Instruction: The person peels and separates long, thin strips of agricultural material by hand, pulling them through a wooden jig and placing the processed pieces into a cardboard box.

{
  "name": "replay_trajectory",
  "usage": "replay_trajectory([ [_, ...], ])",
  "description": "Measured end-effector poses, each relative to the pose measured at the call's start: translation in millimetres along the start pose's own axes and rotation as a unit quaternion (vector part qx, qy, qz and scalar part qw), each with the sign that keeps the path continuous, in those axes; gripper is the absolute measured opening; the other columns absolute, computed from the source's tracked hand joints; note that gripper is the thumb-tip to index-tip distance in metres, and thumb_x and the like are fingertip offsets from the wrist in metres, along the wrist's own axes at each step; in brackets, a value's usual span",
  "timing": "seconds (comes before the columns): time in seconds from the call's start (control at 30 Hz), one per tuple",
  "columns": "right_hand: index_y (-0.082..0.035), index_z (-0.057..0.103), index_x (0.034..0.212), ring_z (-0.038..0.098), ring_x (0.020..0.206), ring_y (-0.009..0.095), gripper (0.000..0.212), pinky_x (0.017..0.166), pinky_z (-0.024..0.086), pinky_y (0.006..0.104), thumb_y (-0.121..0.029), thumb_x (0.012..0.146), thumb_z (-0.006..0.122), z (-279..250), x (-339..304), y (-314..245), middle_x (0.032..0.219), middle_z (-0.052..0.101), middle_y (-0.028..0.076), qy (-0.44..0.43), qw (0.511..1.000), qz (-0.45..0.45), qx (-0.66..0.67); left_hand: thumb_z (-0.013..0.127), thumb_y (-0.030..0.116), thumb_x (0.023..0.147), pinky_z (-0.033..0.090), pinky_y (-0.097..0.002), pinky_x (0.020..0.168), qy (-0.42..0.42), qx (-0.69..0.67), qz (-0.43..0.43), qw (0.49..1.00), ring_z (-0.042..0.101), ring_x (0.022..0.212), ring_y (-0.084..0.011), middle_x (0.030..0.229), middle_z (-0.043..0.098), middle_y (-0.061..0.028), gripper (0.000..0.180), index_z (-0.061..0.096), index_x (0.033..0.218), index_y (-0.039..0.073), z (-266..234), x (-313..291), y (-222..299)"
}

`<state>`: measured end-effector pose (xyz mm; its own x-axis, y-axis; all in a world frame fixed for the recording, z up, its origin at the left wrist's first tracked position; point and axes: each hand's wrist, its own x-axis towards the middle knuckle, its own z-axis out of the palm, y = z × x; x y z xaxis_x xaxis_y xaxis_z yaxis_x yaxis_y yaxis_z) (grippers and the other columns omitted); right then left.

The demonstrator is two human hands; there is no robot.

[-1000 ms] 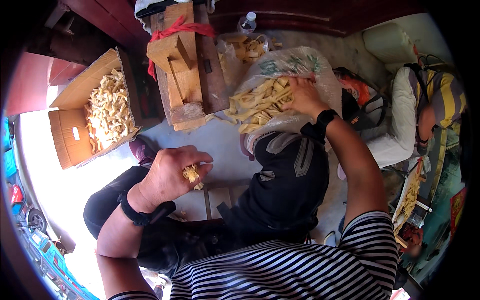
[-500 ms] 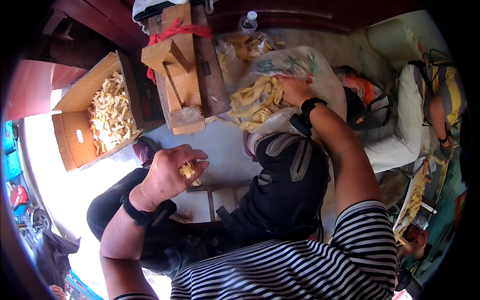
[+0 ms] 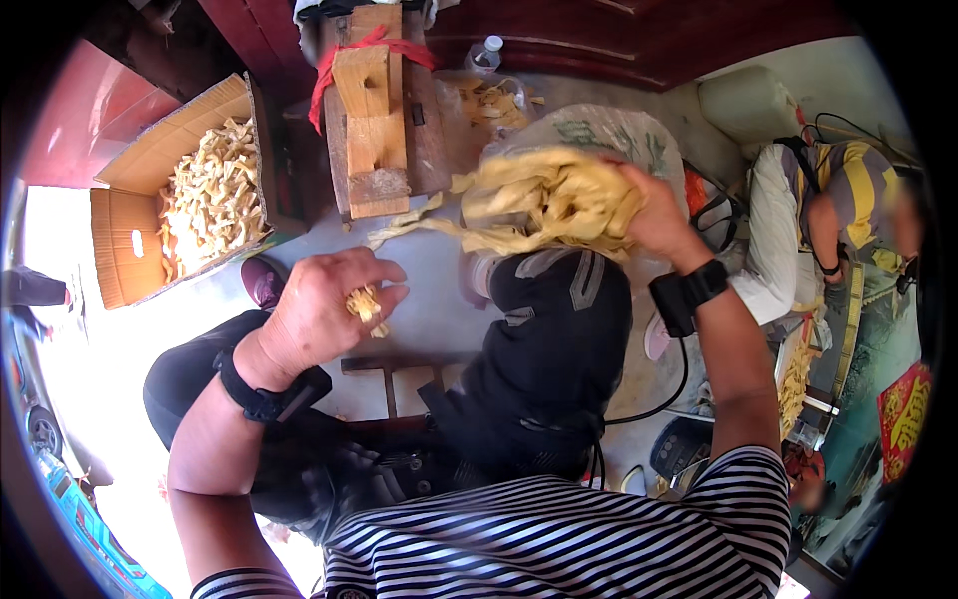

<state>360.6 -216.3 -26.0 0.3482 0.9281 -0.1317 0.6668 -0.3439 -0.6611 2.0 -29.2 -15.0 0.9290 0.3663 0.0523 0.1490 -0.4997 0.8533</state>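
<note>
Clutching one bunch of yellow strips over the near edge of one plastic bag, the right hand is closed, fingertips hidden. The left hand, half curled, holds one small yellow clump short of one wooden bench's near edge.

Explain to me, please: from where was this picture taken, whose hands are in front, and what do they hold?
No machine works here. A wide fisheye camera, worn on a person's head, looks down; that is why straight edges bend. The wearer's bare right hand holds a bunch of long yellowish strips at a translucent plastic bag. The left hand holds a small yellowish bundle. At the picture's left, a cardboard box holds many short pale pieces. Farther off is a wooden stand tied with red cloth. Another person is at the right.
</note>
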Motion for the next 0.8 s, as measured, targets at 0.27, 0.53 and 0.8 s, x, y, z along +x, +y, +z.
replay_trajectory([
  [0.27, 0.005, 0.053, 0.119, 0.063, 0.091, 0.016, 0.045, 0.080, 0.052, 0.0273, 0.004, 0.075, 0.063, -105.3, -32.4, -92.5, 0.106, 0.064, 0.009, 0.262, 0.934, -0.024, 0.241, 0.067, 0.007, 0.082, 0.049, -0.0309, 0.073, 0.042, -0.031, -0.034, 0.998, 0.063, 0.079, -0.0225, 0.083, 0.064, -0.0109, 0.011, 0.066, 0.090, -0.001, -2.0, -8.5, 5.6],
  [0.53, 0.003, 0.056, 0.115, 0.063, 0.094, 0.017, 0.047, 0.083, 0.052, 0.0312, -0.010, 0.073, 0.071, -111.1, -63.2, -204.3, 0.107, 0.064, 0.009, 0.194, 0.952, -0.176, 0.155, 0.067, 0.016, 0.084, 0.050, -0.0312, 0.077, 0.093, -0.037, -0.049, 0.994, 0.065, 0.083, -0.0217, 0.087, 0.068, -0.0131, 0.019, 0.067, 0.092, -0.001, -19.3, -15.8, 14.4],
  [0.8, -0.007, 0.058, 0.089, 0.060, 0.069, 0.027, 0.037, 0.061, 0.046, 0.0384, -0.030, 0.068, 0.077, 80.1, -80.3, -290.3, 0.076, 0.057, 0.008, -0.076, 0.904, -0.385, 0.169, 0.064, 0.025, 0.088, 0.046, -0.0224, 0.068, 0.346, -0.116, -0.113, 0.924, 0.056, 0.071, -0.0082, 0.076, 0.062, -0.0004, 0.024, 0.069, 0.098, 0.004, -74.2, -21.7, -4.2],
])
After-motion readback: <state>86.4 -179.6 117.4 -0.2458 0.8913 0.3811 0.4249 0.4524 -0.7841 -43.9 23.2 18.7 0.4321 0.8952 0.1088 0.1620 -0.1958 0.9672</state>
